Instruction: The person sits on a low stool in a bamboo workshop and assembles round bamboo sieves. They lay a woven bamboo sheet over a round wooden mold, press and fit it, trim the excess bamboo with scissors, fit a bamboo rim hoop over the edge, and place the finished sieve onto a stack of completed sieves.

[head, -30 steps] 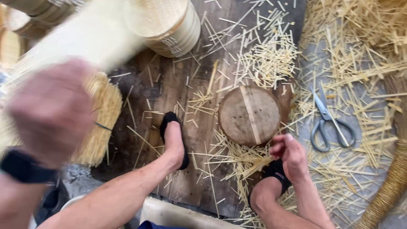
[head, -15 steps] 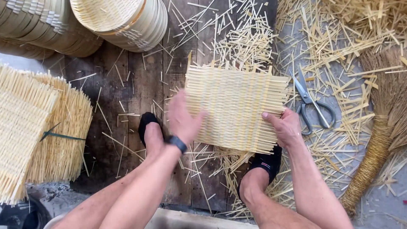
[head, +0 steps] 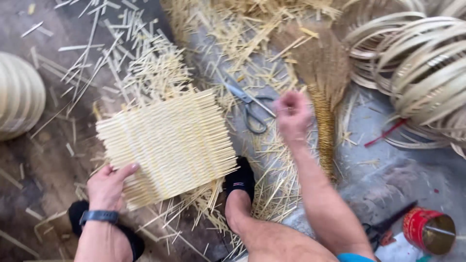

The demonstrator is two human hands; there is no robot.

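Observation:
A square woven mat of pale bamboo strips (head: 167,143) lies flat in front of me. My left hand (head: 110,184), with a dark watch on the wrist, presses on the mat's near left corner with fingers spread. My right hand (head: 291,115) is lifted to the right of the mat, blurred, fingers curled, close to grey-handled scissors (head: 250,109) on the floor. I cannot tell if it holds anything. My feet in black socks (head: 240,178) rest below the mat.
Loose bamboo slivers (head: 150,68) litter the wooden boards and grey floor. A straw broom (head: 323,82) lies right of the scissors. Coiled bamboo hoops (head: 422,63) are stacked at top right, a round basket (head: 19,94) at left, a red tin (head: 429,230) at bottom right.
The view has swung right. My right hand left the mat's right edge and rose toward the scissors. My left hand slid from the mat's middle to its near left corner.

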